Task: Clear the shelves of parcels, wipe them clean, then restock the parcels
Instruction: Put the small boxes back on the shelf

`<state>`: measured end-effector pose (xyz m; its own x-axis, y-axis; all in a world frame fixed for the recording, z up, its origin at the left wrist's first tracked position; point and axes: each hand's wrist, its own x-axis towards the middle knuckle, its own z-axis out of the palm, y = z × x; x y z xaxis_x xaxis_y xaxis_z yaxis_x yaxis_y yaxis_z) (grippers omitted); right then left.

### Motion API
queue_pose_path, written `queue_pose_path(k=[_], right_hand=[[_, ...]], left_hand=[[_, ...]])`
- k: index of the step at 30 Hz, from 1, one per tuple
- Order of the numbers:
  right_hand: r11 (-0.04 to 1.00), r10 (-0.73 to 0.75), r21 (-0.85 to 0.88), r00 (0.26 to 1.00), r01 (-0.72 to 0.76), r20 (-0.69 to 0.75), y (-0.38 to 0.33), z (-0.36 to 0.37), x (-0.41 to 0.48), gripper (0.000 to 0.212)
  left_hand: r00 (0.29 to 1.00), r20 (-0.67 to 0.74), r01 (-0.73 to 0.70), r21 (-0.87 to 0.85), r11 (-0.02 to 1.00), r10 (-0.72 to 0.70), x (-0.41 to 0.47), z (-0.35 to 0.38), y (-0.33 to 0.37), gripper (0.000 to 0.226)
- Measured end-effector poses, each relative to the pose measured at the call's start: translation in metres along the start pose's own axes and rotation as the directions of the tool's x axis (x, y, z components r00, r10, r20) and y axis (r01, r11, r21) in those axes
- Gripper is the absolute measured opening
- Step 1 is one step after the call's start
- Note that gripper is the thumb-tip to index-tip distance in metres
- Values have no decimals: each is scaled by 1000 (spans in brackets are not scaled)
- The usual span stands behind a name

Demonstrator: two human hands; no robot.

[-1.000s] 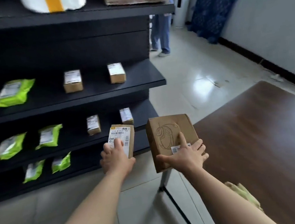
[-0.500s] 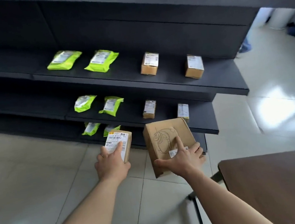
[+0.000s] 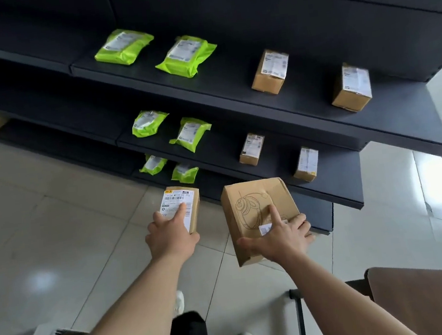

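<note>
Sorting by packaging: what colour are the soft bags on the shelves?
The bags are bright lime green, seen best in the head view.

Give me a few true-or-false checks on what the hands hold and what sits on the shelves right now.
1. Each hand holds a cardboard box: the left hand a small labelled box, the right hand a box with a line drawing. True.
2. The left hand holds the larger of the two boxes. False: the box with a line drawing, in the right hand, is larger.
3. The upper shelf carries two green bags and two cardboard boxes. True.
4. Two cardboard boxes lie on the lowest shelf. False: only a further pair of green bags shows there; the held boxes hide part of it.
</note>
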<state>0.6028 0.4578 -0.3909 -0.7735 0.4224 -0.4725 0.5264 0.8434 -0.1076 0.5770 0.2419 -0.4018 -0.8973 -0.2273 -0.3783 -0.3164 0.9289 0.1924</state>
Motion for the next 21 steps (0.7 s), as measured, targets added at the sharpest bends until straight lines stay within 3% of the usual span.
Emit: queue_pose_path(k=[5,13,21], right_hand=[[998,64,6,997,-65,43,-25,17,24,122],[975,214,48,974,-218,72,-72,44,74,124],[945,317,50,944,-322,90,-65,107,140,123]], left_hand=[[997,72,-32,-7,999,32,48,5,2,78],[971,146,-201,63,978,190,144,9,4,77],[938,230,-290,112,950,259,220,73,15,78]])
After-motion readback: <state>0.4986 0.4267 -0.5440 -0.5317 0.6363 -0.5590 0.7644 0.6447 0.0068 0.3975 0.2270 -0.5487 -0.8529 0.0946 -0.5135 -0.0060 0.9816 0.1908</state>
